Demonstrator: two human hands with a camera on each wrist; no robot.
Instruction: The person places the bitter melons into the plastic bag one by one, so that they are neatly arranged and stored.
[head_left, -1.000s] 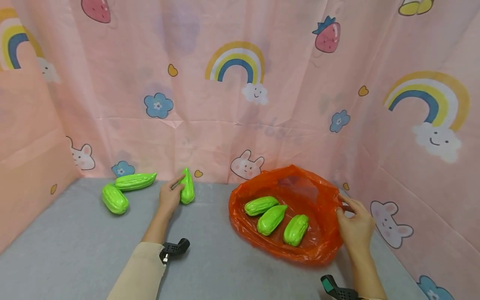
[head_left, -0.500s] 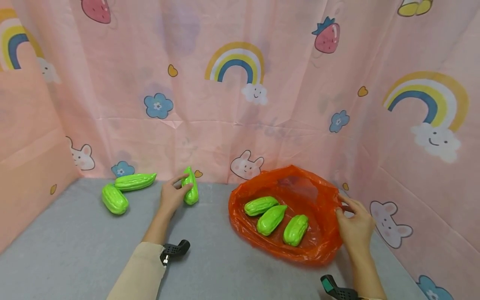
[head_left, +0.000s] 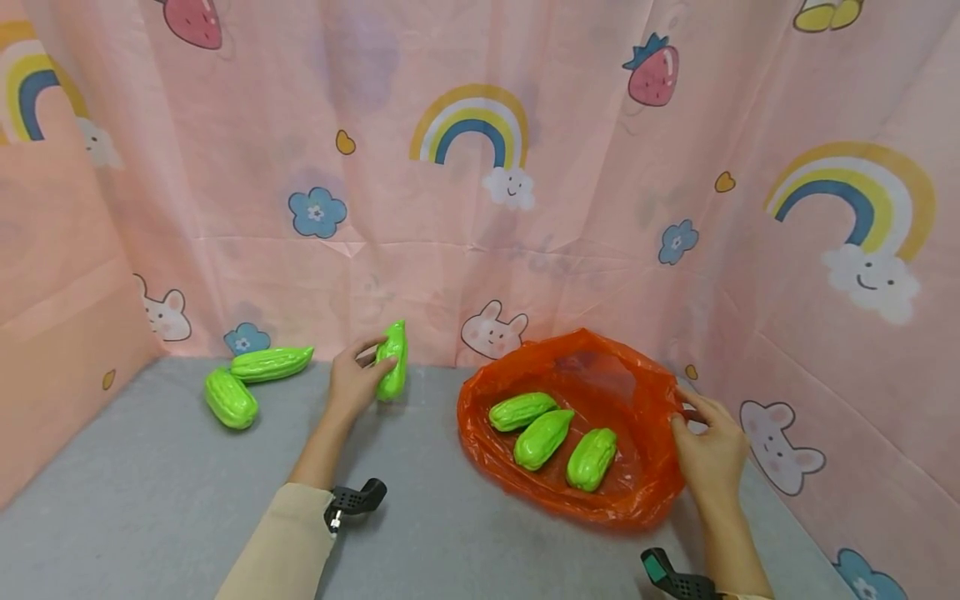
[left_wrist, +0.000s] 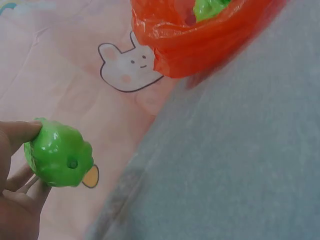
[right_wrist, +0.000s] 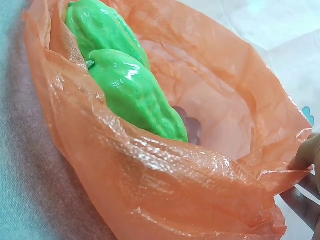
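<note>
My left hand grips a glossy green bitter melon between thumb and fingers, holding it upright near the back of the table. In the left wrist view the blunt end of that bitter melon faces the camera. At the right, my right hand pinches the rim of an orange-red plastic bag, which stands with its mouth wide. Three bitter melons lie inside it. The right wrist view shows thumb and fingers on the bag's edge, with two of the bitter melons visible inside.
Two more bitter melons, one lying lengthwise and one nearer, touch each other at the back left of the grey table. A pink printed curtain surrounds the table's back and sides.
My left hand has taken the bitter melon up and moved it to the right, lifting it slightly. The right hand and the bag look unchanged.
</note>
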